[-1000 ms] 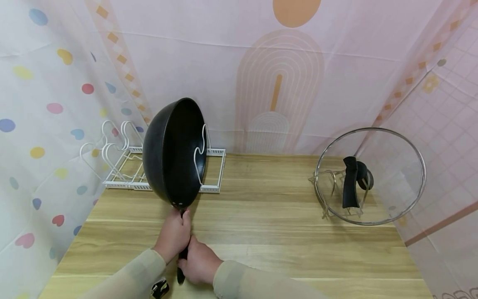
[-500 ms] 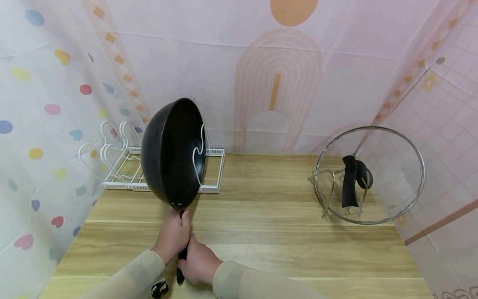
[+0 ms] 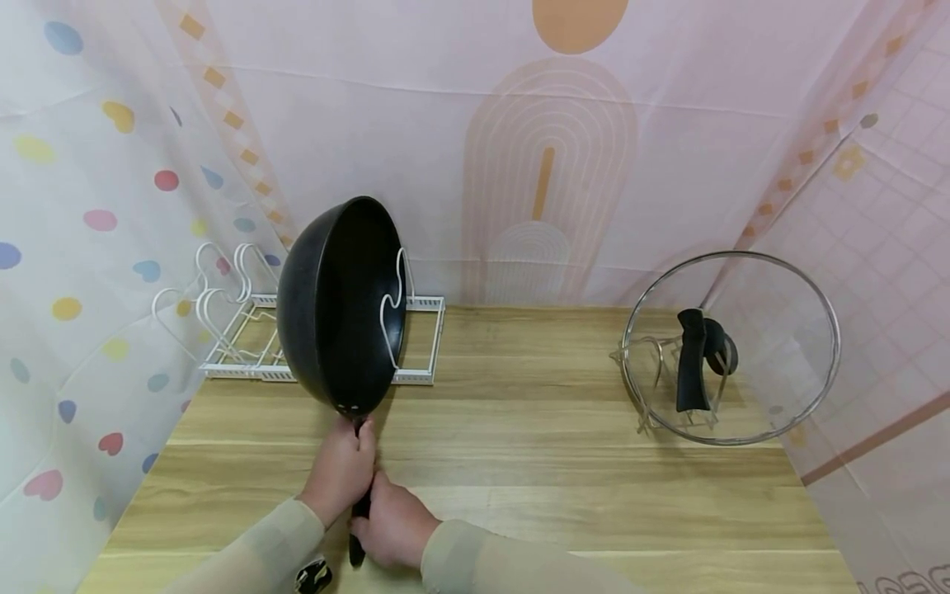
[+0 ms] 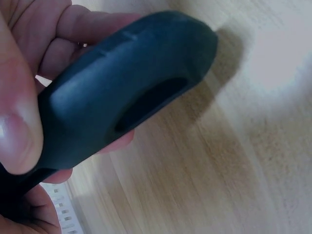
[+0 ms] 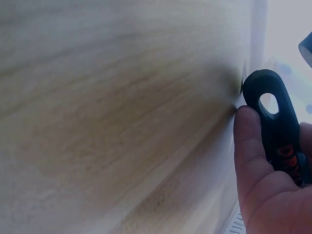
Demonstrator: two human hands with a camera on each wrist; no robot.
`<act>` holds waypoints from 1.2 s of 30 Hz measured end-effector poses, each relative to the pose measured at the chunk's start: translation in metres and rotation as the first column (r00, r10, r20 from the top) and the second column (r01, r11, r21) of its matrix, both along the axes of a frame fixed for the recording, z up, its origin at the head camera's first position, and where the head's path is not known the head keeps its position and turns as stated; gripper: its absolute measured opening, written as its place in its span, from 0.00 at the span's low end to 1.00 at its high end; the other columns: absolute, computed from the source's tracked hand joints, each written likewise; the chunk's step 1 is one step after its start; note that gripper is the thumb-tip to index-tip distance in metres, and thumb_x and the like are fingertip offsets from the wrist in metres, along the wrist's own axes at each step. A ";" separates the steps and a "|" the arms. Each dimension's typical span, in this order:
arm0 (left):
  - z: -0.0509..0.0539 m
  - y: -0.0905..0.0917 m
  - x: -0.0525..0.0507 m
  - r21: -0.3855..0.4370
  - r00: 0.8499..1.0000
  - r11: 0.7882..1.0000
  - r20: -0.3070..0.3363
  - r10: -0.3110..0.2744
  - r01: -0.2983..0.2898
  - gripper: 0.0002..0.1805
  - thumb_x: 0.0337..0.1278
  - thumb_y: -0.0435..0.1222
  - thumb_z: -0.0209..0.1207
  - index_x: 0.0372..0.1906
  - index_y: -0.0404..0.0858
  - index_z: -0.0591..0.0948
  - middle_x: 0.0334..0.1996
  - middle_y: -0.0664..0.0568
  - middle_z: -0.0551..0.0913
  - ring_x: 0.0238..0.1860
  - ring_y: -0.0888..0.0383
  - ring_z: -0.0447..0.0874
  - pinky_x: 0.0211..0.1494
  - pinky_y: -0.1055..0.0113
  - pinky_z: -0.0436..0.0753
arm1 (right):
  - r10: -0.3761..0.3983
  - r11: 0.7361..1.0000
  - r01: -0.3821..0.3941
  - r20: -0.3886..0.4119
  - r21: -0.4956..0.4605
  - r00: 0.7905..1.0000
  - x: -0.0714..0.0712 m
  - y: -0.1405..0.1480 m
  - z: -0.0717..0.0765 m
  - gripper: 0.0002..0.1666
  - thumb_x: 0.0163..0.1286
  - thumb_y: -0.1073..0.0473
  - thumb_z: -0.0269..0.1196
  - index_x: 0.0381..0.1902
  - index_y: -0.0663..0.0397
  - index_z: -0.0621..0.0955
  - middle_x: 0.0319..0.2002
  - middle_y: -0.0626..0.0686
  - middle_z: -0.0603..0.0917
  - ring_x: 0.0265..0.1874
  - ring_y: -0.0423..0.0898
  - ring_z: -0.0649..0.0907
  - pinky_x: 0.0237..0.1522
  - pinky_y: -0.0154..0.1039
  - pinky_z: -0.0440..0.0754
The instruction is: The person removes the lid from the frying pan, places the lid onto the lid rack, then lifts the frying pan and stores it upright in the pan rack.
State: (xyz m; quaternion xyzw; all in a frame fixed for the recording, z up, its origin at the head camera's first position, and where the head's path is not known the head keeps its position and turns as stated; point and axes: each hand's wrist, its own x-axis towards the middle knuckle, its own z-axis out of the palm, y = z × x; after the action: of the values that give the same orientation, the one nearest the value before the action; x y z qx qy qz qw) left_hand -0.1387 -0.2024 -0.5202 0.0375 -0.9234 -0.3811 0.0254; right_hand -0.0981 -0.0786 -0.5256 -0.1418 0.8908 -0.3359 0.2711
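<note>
A black wok point(image 3: 349, 305) stands on its side in the white wire rack point(image 3: 416, 378) at the left of the table, its hollow facing right. One wire divider point(image 3: 392, 309) shows in front of the hollow. The handle points toward me. My left hand point(image 3: 339, 470) grips it close to the wok's rim. Nearer the handle's end, my right hand point(image 3: 397, 521) also holds it, just below the left. In the left wrist view the handle point(image 4: 126, 87) lies between thumb and fingers, its hanging hole visible. The right wrist view shows the handle's end point(image 5: 273, 107) against the right fingers.
More white wire dividers point(image 3: 215, 313) rise at the rack's left end. At the right, a glass lid point(image 3: 801, 330) with a black handle point(image 3: 692, 363) leans on a small metal stand point(image 3: 653, 371). Patterned curtains point(image 3: 416, 148) hang behind and on both sides of the wooden table point(image 3: 549, 478).
</note>
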 end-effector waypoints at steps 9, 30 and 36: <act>0.000 -0.003 0.000 -0.019 0.999 0.999 -0.038 -0.036 0.035 0.05 0.78 0.33 0.52 0.45 0.35 0.76 0.36 0.46 0.77 0.36 0.52 0.77 0.46 0.55 0.80 | 0.052 0.997 -0.048 -0.078 0.056 0.996 -0.004 0.004 -0.001 0.27 0.73 0.42 0.69 0.59 0.50 0.74 0.47 0.50 0.87 0.46 0.36 0.84 0.49 0.31 0.83; 0.004 -0.008 0.001 -0.032 0.996 0.997 0.040 -0.076 0.077 0.10 0.70 0.33 0.60 0.47 0.33 0.72 0.31 0.48 0.74 0.30 0.54 0.76 0.36 0.63 0.75 | 0.053 0.996 -0.058 -0.083 -0.060 0.995 -0.029 0.026 0.007 0.22 0.75 0.48 0.67 0.58 0.52 0.77 0.34 0.41 0.84 0.33 0.33 0.81 0.41 0.30 0.80; 0.002 -0.003 0.015 -0.122 0.997 0.990 -0.020 -0.076 0.074 0.35 0.67 0.35 0.62 0.71 0.24 0.61 0.56 0.28 0.73 0.51 0.37 0.82 0.54 0.44 0.83 | 0.003 0.998 -0.008 -0.092 -0.056 0.996 -0.036 0.035 0.008 0.21 0.77 0.51 0.66 0.61 0.52 0.77 0.36 0.40 0.86 0.33 0.32 0.82 0.44 0.31 0.82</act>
State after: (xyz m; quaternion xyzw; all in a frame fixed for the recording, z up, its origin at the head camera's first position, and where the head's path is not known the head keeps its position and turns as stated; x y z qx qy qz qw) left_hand -0.1239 -0.2058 -0.5182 -0.0035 -0.9452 -0.3256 0.0244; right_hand -0.1345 -0.0440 -0.5176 -0.1673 0.8921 -0.3533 0.2269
